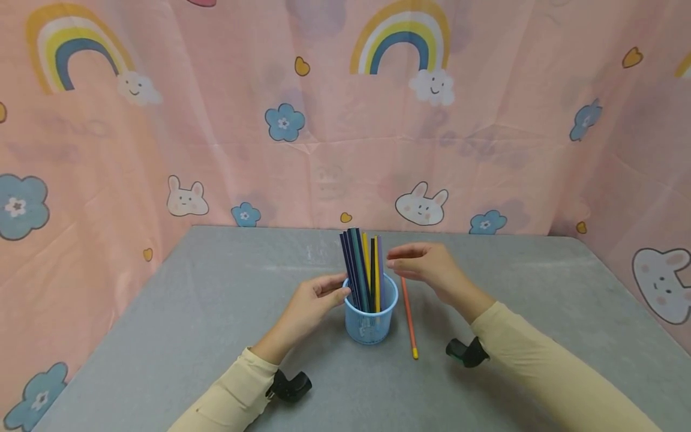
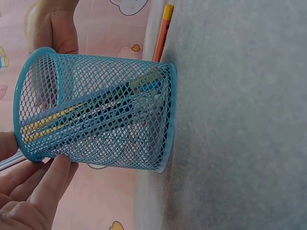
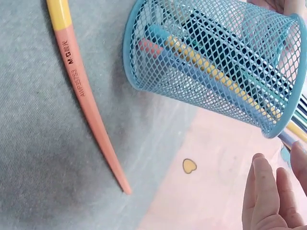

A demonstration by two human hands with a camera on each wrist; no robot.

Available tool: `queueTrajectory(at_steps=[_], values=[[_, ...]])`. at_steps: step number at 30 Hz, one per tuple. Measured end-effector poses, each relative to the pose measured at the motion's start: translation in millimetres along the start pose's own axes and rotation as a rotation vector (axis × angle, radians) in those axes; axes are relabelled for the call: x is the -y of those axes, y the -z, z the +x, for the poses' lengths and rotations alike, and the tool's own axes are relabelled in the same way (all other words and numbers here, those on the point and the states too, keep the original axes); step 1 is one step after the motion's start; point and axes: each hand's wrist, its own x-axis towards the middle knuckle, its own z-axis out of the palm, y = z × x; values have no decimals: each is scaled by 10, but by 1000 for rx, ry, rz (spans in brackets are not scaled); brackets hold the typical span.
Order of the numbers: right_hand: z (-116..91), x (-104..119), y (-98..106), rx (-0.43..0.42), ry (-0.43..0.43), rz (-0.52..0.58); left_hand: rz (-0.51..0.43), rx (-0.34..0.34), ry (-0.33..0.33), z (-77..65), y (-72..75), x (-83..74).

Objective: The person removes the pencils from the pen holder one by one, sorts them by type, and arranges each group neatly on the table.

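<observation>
A light-blue mesh pencil cup [image 1: 368,327] stands upright with several pencils [image 1: 358,270] leaning in it, dark, teal, yellow and purple. My left hand [image 1: 310,303] holds the cup at its left side, thumb by the rim and fingers against the mesh in the left wrist view. Just right of the pencil tops is my right hand [image 1: 426,267], its fingers extended, apart from the cup and gripping nothing. An orange pencil [image 1: 409,321] with a yellow end lies on the table to the cup's right; its printed lettering shows in the right wrist view.
The grey table [image 1: 205,336] runs back to a pink curtain [image 1: 335,162] printed with rainbows, rabbits and flowers. Black wrist mounts [image 1: 291,387] sit under both sleeved forearms.
</observation>
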Motion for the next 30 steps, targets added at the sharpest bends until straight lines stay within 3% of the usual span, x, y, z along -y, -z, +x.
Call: queueTrajectory(at_steps=[14, 30], values=[[-12, 24, -78, 25, 43, 17, 2, -11, 2, 2, -1, -6], [-16, 38, -182, -50, 36, 50, -10, -11, 12, 5, -2, 0]])
